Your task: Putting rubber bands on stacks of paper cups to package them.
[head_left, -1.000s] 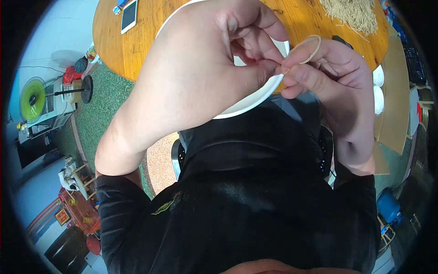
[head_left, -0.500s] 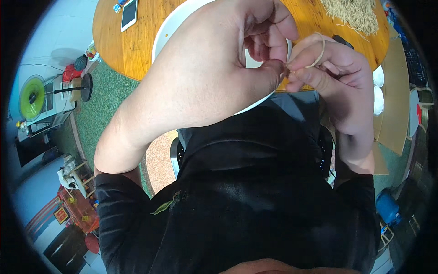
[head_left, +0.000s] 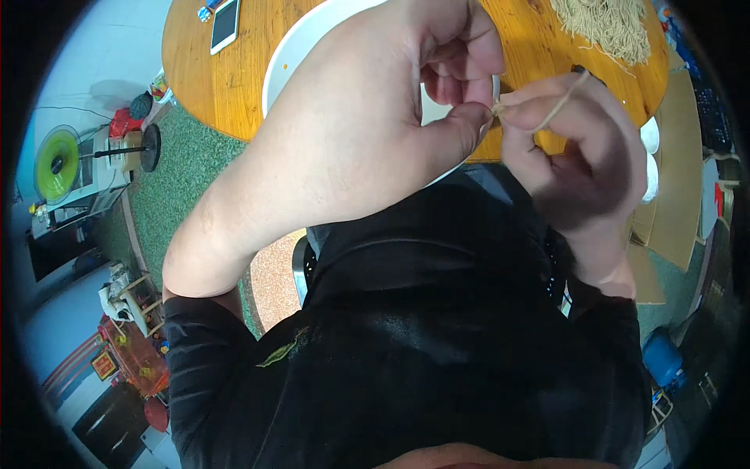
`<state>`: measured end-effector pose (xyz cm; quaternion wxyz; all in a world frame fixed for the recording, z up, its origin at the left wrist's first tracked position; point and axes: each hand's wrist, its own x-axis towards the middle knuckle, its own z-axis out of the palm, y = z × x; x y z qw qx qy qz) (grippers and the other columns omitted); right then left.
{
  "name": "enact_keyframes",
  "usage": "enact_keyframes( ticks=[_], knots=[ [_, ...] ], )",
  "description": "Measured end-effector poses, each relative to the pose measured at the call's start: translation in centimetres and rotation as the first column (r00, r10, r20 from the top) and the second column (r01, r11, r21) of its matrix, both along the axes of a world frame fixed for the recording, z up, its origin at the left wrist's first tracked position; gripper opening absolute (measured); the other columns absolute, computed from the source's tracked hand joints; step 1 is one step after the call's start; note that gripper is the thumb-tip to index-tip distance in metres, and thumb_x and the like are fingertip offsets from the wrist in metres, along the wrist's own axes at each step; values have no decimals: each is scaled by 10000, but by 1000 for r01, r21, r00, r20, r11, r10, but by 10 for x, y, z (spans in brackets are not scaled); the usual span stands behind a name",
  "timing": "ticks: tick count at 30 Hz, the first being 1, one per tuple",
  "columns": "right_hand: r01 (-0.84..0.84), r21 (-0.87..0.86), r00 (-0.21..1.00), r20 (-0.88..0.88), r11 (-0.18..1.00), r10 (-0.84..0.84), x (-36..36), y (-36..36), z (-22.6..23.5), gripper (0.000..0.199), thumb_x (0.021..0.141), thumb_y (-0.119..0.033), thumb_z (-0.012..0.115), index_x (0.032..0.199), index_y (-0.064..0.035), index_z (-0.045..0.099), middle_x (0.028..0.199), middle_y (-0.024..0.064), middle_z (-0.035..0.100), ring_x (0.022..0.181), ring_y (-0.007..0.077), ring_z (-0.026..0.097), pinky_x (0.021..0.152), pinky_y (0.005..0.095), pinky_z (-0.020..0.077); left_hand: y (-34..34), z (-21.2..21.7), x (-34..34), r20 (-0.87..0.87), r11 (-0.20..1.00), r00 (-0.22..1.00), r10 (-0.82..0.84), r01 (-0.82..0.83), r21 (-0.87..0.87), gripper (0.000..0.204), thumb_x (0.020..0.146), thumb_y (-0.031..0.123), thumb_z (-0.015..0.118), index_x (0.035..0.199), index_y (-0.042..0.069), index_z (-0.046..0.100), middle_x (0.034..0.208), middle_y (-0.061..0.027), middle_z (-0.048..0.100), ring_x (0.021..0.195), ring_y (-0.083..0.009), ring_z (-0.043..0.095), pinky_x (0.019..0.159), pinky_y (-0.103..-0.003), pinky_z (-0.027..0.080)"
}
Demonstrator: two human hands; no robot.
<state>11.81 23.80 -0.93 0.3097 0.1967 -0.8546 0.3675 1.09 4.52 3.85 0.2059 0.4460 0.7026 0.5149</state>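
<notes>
Over the near edge of the round wooden table, my left hand (head_left: 398,109) holds a thin beige cord (head_left: 556,111) pinched between thumb and fingertip. A small knotted bit of the cord shows at that pinch. My right hand (head_left: 590,152) is right beside it, thumb and index finger closed close to the knot. From there the cord runs across the right index finger, its end sticking up. Below my left hand sits a white basin (head_left: 291,59), largely covered by the hand and forearm.
On the wooden table (head_left: 205,74) a white phone (head_left: 225,27) lies at the far left. A heap of beige cords (head_left: 608,30) lies at the far right. Flattened cardboard (head_left: 678,164) and white round objects (head_left: 649,176) are right of the table. A green fan (head_left: 58,164) stands left.
My right hand has shifted slightly right and its fingers have turned, so the cord loop over the index finger is now a straighter strand. The left hand keeps its pinch.
</notes>
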Motion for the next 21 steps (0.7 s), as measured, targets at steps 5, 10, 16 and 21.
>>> enact_keyframes(
  ticks=[5,10,16,21],
  knots=[
    [65,104,973,-226,992,-40,4,-1,-23,313,745,-50,891,1032,-89,770,1076,32,761,979,209,735,792,304,601,0,-3,-1,-62,999,998,0,3,39,83,942,43,721,993,-17,695,825,-67,725,789,-140,719,730,-281,570],
    [-19,84,971,-237,996,39,11,3,-37,300,814,2,843,1097,-59,765,1195,77,710,1040,227,722,879,318,610,-6,-3,0,-102,998,995,-5,11,66,82,946,53,719,979,-21,707,810,-74,735,786,-149,734,729,-288,577],
    [-91,49,979,-178,995,99,11,1,-35,274,881,21,800,1145,-18,738,1258,118,660,1054,245,716,916,320,608,-3,-7,-4,242,995,970,-30,53,-89,183,985,24,714,1151,-51,713,1044,-108,761,1012,-167,739,948,-284,586],
    [-55,-86,988,-148,995,42,15,-7,-37,280,872,13,815,1138,-13,733,1201,114,681,1023,250,722,886,325,609,-4,0,-9,219,985,974,-59,93,-145,174,967,58,749,1118,-25,728,1019,-89,767,979,-153,742,916,-273,595]
  ],
)
